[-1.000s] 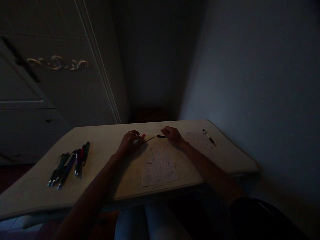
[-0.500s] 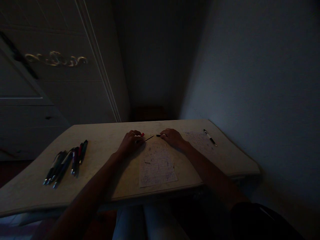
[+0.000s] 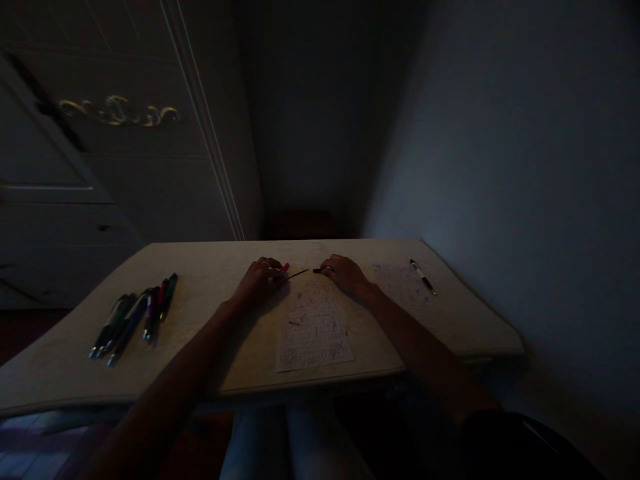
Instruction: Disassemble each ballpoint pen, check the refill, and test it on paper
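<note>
My left hand [image 3: 261,280] is closed near the far edge of the table. A thin dark stick, like a pen refill [image 3: 299,273], sticks out of its fingers to the right. A small red pen piece [image 3: 285,267] shows at the same fingertips; the rest is hidden. Facing it, my right hand [image 3: 344,272] is closed on a dark pen part [image 3: 317,271], whose end points left at the refill. A small gap separates the two. Between my forearms lies a scribbled sheet of paper [image 3: 316,330].
Several pens [image 3: 131,317] lie in a bunch on the table's left. On the right, a black and white pen [image 3: 423,277] rests beside another scribbled sheet [image 3: 403,283]. A wall [image 3: 500,187] borders the right side; a cabinet [image 3: 135,180] stands behind left. The light is dim.
The view has shifted slightly. Both hands keep nearly the same place and grip, with the refill lying a little flatter than before.
</note>
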A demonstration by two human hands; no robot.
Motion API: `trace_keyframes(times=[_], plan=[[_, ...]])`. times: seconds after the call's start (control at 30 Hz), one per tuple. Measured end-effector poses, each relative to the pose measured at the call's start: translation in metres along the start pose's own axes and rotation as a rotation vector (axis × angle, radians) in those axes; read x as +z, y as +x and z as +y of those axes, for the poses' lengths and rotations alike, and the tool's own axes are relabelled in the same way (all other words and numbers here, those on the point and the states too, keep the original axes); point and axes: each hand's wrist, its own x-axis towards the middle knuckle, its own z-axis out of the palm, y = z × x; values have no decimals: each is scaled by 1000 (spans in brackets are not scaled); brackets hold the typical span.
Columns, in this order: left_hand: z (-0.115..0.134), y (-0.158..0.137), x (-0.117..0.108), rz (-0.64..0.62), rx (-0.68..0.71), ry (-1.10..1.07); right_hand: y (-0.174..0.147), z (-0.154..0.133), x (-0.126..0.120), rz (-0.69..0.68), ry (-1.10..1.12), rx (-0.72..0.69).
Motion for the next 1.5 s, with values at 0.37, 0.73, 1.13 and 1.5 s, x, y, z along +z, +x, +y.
trace_keyframes(times=[0.37, 0.73, 1.13, 1.5], plan=[[2, 3, -6, 58, -35, -36, 0, 7, 3, 79, 94, -22], [2, 3, -3, 82, -14, -21, 1, 7, 5, 97, 213, -93], [5, 3, -6, 72, -31, -28, 1, 5, 5, 73, 246, -130], [-1, 3, -15, 124, -44, -4, 3, 19, -1, 14, 211, -133]])
